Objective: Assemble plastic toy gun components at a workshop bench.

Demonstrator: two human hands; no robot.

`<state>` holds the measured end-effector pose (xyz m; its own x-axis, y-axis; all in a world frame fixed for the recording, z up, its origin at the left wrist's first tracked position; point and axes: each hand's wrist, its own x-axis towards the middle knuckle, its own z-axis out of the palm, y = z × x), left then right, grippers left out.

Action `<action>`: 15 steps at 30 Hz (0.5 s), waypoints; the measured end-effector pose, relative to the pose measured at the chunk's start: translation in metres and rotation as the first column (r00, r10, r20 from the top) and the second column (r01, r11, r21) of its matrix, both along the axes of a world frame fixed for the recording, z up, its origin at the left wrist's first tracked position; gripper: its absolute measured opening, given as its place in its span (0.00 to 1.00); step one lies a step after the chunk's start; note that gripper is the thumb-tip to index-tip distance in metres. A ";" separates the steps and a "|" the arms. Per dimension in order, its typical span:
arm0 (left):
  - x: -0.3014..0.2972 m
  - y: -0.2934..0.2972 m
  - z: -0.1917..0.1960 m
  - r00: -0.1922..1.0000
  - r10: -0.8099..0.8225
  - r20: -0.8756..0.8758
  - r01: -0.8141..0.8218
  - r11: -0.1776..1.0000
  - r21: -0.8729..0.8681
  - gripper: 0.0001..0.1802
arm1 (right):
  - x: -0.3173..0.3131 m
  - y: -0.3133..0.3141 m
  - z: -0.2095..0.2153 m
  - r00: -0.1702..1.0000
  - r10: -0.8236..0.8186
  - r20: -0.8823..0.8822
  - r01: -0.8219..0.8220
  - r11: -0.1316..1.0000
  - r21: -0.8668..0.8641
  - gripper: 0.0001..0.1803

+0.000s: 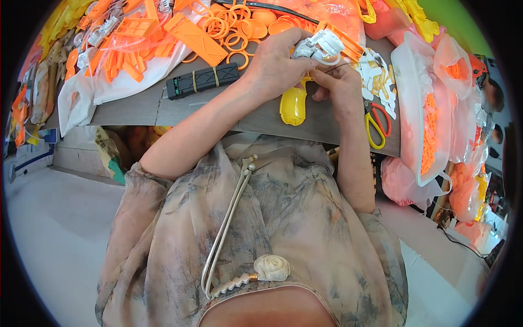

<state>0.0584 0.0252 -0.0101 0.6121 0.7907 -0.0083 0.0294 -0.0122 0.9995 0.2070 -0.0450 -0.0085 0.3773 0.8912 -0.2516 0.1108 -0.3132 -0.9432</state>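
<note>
My left hand (pixel 275 62) is closed around a white plastic part (pixel 321 48) with rounded, moulded shapes, held above the table's far middle. Just below it, my right hand (pixel 342 90) has thumb and fingers pinched together near the part's underside. Whatever those fingers grip is too small or hidden to name. A yellow curved plastic piece (pixel 293 106) shows beneath both hands; I cannot tell whether it lies on the table or hangs from the part. An orange ribbed piece (pixel 348 46) sits just behind the white part.
Left of my forearm lies a black block bound with rubber bands (pixel 202 82). Orange rings (pixel 237 41) and loose orange pieces (pixel 122 60) cover the back. To the right are white flat parts (pixel 376 82), scissors (pixel 377 125) and a clear bin (pixel 411 109) of orange pieces.
</note>
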 end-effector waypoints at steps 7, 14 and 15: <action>0.003 0.000 -0.005 1.000 0.012 -0.021 -0.011 0.999 0.052 0.19 | 0.023 0.012 -0.002 0.977 0.169 -0.129 -0.181 0.979 -0.089 0.15; 0.003 0.001 -0.007 0.988 0.087 0.125 -0.088 0.996 0.005 0.21 | -0.023 -0.033 -0.017 0.987 -0.162 0.005 0.152 0.932 0.330 0.27; 0.003 -0.001 -0.005 0.989 0.079 0.123 -0.077 0.997 -0.023 0.21 | -0.027 -0.039 -0.022 0.956 -0.250 0.153 0.160 0.883 0.442 0.26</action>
<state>0.0616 0.0243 -0.0152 0.5456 0.8366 0.0495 -0.0947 0.0029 0.9955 0.1804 -0.0841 -0.0309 0.5653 0.7925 0.2287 0.2868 0.0710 -0.9553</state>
